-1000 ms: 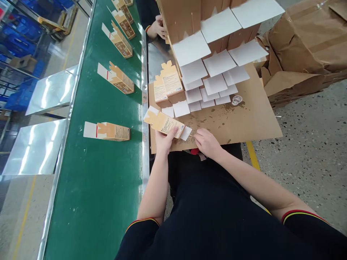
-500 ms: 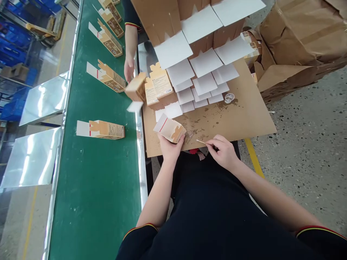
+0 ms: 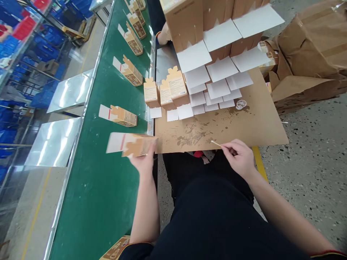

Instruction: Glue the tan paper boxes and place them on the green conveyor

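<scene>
My left hand [image 3: 142,163] is closed around a small cardboard box [image 3: 139,143], tan with an open white flap crossed by a red stripe. Hand and box are over the green belt, near its metal edge. In my right hand [image 3: 239,157], thumb and fingers pinch a thin cotton swab [image 3: 216,143], its tip pointing left above the front of the cardboard sheet [image 3: 260,130]. Nearest to the held box, a similar box [image 3: 123,116] lies on the belt, its flap to the left.
Several more boxes line the green belt [image 3: 94,202]. Boxes with white flaps [image 3: 217,89] crowd the sheet's back, beside a small clear round dish [image 3: 241,104]. A co-worker's hand [image 3: 164,35] is behind the stack. A large brown carton [image 3: 311,47] stands right.
My left hand has carried its box left from the sheet to over the belt. The co-worker's box now stands at the sheet's left edge, and their hand has drawn back. The view has shifted.
</scene>
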### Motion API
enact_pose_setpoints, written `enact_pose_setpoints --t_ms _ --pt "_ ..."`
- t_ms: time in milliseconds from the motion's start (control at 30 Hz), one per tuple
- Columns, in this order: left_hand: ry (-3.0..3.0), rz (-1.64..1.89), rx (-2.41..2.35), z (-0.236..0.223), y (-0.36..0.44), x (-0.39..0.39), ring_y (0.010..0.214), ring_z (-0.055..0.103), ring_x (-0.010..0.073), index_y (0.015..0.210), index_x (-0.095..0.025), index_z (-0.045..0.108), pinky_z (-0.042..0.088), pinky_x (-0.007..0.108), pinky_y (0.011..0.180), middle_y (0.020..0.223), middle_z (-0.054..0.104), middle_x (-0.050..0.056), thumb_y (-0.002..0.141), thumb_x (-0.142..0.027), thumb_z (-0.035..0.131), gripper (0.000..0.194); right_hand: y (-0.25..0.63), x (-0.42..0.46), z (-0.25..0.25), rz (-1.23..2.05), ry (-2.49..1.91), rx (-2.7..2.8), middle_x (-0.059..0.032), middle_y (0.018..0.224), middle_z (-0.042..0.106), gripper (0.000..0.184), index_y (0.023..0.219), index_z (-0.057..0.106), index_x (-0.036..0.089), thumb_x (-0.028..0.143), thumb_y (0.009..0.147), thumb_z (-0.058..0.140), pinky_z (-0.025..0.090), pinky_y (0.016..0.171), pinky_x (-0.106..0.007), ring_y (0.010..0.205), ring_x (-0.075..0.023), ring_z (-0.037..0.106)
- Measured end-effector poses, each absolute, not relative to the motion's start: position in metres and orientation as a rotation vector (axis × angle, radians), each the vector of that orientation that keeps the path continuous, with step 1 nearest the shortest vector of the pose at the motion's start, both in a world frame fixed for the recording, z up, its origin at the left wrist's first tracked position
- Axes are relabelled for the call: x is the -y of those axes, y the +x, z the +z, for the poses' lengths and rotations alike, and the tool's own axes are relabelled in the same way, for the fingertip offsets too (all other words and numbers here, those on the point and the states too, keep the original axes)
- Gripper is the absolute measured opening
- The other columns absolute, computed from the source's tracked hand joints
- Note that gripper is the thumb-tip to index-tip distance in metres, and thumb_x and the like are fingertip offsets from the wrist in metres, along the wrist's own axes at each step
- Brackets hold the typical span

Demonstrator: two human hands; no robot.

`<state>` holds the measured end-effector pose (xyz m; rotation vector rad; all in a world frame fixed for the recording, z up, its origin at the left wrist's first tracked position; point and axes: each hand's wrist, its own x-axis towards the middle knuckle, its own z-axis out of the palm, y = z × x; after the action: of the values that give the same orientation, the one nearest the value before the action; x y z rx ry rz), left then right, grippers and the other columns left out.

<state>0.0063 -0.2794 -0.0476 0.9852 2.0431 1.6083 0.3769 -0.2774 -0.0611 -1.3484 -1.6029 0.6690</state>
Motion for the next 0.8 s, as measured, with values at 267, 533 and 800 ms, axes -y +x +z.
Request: enact_pose_setpoints --t_ms 267,533,800 --pt "0.869 1.533 -2.366 -0.059 -0.111 0.302 0.158 0.059 0.0388 0.159 -0.025 0.034 0.051 0.064 0.131 0.167 0.054 0.022 0.061 -0.046 0.107 0.124 0.461 0.208 -0.048 0.187 -1.527 1.696 -0.0056 0.072 0.067 0.016 0.088 0.084 0.020 0.028 0.096 0.072 0.048 0.060 -0.034 0.063 -0.0191 0.058" --pt "1.394 1.840 -2.616 -0.072 -0.071 0.323 0.137 0.058 0.0363 0.128 -0.029 0.038 0.047 0.067 0.125 0.140 0.046 0.013 0.086 -0.045 0.073 0.057 0.483 0.136 -0.016 0.132 -1.771 2.085 -0.0131 0.092 0.068 0.023 0.099 0.084 0.014 0.019 0.103 0.062 0.049 0.085 -0.038 0.092 -0.0269 0.062" --pt "1.457 1.997 -2.084 -0.026 -0.022 0.163 0.122 0.064 0.0256 0.122 -0.027 0.047 0.055 0.049 0.119 0.127 0.055 0.007 0.096 -0.038 0.061 0.032 0.474 0.092 -0.029 0.241 -1.644 2.321 -0.0049 0.075 0.050 0.042 0.061 0.050 0.024 0.003 0.093 0.067 0.038 0.078 -0.035 0.079 -0.0207 0.043"
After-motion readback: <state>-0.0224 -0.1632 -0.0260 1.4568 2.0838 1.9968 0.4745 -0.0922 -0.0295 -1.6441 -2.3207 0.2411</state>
